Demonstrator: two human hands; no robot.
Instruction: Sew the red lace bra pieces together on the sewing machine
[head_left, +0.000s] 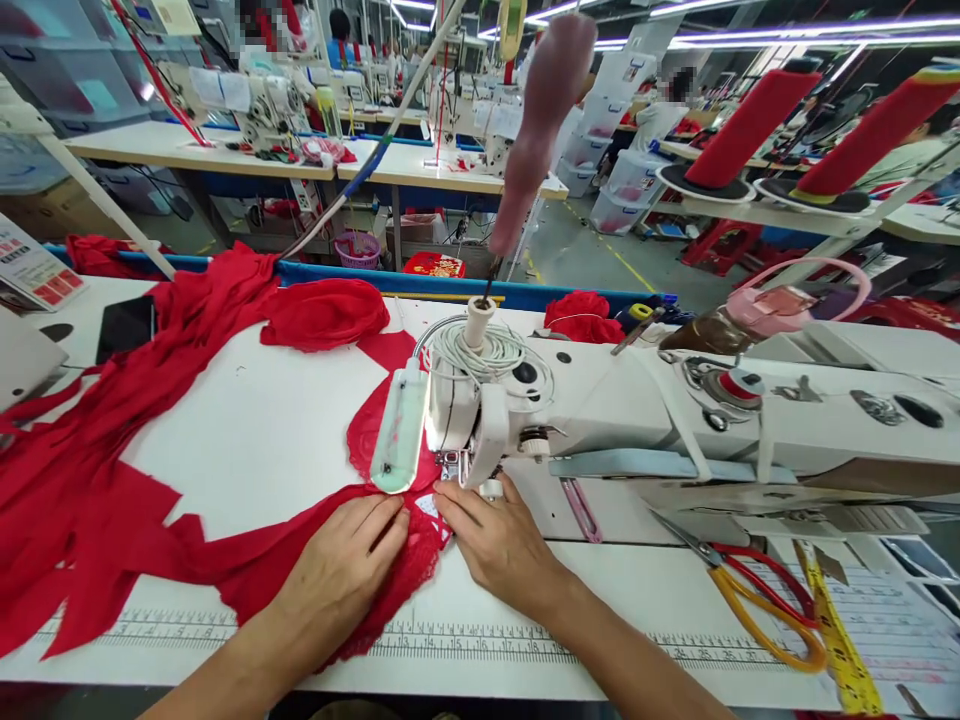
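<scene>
My left hand (341,570) lies flat, fingers stretched out, on a red lace fabric piece (409,570) just in front of the presser foot (450,468) of a white sewing machine (675,410). My right hand (499,540) rests beside it, fingers extended, pressing the fabric's right edge near a small white label (429,505) under the needle. The red fabric trails left across the white table (255,440) into a larger pile (75,470).
Orange-handled scissors (757,600) and a yellow tape measure (840,640) lie at the right front. A printed ruler (525,648) runs along the table's front edge. A black phone (125,325) is at far left. Red thread cones (742,130) stand behind the machine. Other workstations and people fill the background.
</scene>
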